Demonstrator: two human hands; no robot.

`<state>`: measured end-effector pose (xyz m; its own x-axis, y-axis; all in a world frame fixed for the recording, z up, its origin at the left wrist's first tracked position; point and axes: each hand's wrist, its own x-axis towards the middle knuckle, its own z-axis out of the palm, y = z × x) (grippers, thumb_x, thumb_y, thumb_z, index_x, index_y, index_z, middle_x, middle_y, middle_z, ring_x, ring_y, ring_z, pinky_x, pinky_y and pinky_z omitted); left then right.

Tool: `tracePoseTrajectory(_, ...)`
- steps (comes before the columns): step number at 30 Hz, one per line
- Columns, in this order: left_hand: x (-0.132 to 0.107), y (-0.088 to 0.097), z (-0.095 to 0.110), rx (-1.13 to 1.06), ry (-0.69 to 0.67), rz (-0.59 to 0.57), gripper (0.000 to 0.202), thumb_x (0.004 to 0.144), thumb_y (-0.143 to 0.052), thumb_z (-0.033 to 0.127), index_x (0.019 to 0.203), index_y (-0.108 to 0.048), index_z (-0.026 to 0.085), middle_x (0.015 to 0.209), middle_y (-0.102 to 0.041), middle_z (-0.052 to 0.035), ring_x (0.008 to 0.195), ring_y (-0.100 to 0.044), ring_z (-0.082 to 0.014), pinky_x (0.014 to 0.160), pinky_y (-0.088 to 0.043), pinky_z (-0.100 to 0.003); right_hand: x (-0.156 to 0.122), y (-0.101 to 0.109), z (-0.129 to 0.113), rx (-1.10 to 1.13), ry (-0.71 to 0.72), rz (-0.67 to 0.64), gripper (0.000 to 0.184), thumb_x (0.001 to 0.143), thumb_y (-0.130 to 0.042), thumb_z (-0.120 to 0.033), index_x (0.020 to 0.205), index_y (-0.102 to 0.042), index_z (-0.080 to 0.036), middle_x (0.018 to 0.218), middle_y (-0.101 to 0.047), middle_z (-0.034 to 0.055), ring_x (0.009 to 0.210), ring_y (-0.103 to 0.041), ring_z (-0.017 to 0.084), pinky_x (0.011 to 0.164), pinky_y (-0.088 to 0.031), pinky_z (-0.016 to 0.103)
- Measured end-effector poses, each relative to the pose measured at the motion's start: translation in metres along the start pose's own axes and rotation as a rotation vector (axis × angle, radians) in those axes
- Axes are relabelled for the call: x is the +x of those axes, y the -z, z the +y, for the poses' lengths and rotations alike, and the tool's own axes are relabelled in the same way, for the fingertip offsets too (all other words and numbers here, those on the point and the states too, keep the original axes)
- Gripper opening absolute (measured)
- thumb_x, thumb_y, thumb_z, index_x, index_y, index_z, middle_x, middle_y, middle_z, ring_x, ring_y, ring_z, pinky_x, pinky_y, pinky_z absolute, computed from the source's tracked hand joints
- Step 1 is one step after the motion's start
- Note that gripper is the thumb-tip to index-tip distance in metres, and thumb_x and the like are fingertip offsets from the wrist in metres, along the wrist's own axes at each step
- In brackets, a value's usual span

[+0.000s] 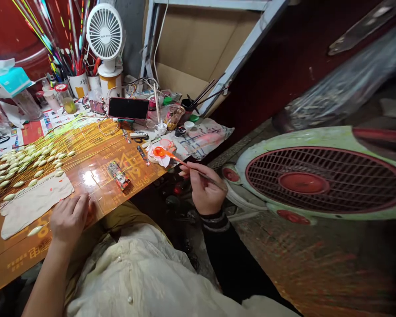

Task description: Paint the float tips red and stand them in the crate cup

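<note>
My right hand (204,187) is closed on a thin rod carrying an orange-painted float (163,152), whose tip rests over a small white dish of orange paint (158,157). My left hand (69,218) lies flat with fingers together on the orange table top (95,176), beside a stained white cloth (33,202). Several white floats on thin yellow rods (26,163) lie in rows at the left.
A black phone (128,108) stands at the back, with a white desk fan (104,33), cups of rods and brushes (77,81) and small paint pots (180,131). A large floor fan (317,180) lies right of the table. A tissue box (8,81) sits far left.
</note>
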<state>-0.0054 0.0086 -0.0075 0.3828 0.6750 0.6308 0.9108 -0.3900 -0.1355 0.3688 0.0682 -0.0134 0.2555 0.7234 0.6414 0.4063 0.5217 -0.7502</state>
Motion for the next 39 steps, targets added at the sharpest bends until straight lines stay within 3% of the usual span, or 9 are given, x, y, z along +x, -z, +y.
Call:
tracePoseTrajectory(6, 0.003, -0.003, -0.003, 0.082, -0.046, 0.022, 0.03, 0.088, -0.068, 0.025, 0.116, -0.063, 0.017, 0.091, -0.074, -0.0084, 0.076, -0.065, -0.0191, 0.071, -0.043, -0.031, 0.023, 0.001, 0.006, -0.112, -0.045, 0.048, 0.02, 0.097, -0.052, -0.035, 0.095, -0.066, -0.02, 0.081, -0.07, 0.0014, 0.066, -0.067, 0.011, 0.062, -0.056, 0.023)
tracePoseTrajectory(13, 0.007, -0.003, -0.004, 0.103, -0.068, 0.044, 0.029, 0.087, -0.071, 0.024, 0.113, -0.065, 0.015, 0.091, -0.074, -0.0087, 0.076, -0.065, -0.0189, 0.072, -0.044, -0.03, 0.048, -0.014, 0.014, -0.262, 0.066, -0.127, 0.021, 0.095, -0.048, -0.03, 0.093, -0.068, -0.021, 0.08, -0.072, 0.0027, 0.071, -0.067, 0.015, 0.07, -0.054, 0.028)
tracePoseTrajectory(20, 0.009, -0.002, -0.003, 0.097, -0.076, 0.053, 0.027, 0.087, -0.071, 0.024, 0.111, -0.065, 0.015, 0.088, -0.073, -0.0076, 0.073, -0.065, -0.0179, 0.07, -0.043, -0.03, 0.064, -0.03, 0.027, -0.349, 0.086, -0.229, 0.018, 0.091, -0.049, -0.024, 0.084, -0.066, -0.019, 0.081, -0.072, 0.0029, 0.061, -0.06, 0.013, 0.064, -0.046, 0.026)
tracePoseTrajectory(28, 0.006, -0.004, -0.005, 0.094, -0.067, 0.047, 0.031, 0.086, -0.072, 0.024, 0.115, -0.064, 0.016, 0.091, -0.074, -0.0074, 0.075, -0.065, -0.0187, 0.072, -0.045, -0.03, 0.071, -0.035, 0.034, -0.408, 0.153, -0.234, 0.019, 0.092, -0.048, -0.025, 0.084, -0.064, -0.019, 0.077, -0.069, 0.0039, 0.059, -0.056, 0.014, 0.062, -0.042, 0.027)
tracePoseTrajectory(32, 0.009, -0.003, -0.003, 0.087, -0.068, 0.067, 0.031, 0.084, -0.073, 0.021, 0.113, -0.065, 0.015, 0.089, -0.074, -0.0074, 0.074, -0.065, -0.0186, 0.073, -0.046, -0.03, 0.07, -0.034, 0.033, -0.349, 0.12, -0.273, 0.021, 0.093, -0.048, -0.028, 0.085, -0.065, -0.02, 0.075, -0.069, 0.0031, 0.061, -0.059, 0.015, 0.062, -0.045, 0.027)
tracePoseTrajectory(39, 0.011, -0.003, -0.002, 0.085, -0.069, 0.073, 0.027, 0.083, -0.073, 0.021, 0.109, -0.066, 0.014, 0.085, -0.073, -0.0071, 0.072, -0.064, -0.0182, 0.068, -0.043, -0.029, 0.06, -0.022, 0.024, -0.252, 0.075, -0.254, 0.021, 0.095, -0.048, -0.029, 0.094, -0.067, -0.021, 0.096, -0.073, 0.0053, 0.079, -0.068, 0.017, 0.071, -0.052, 0.029)
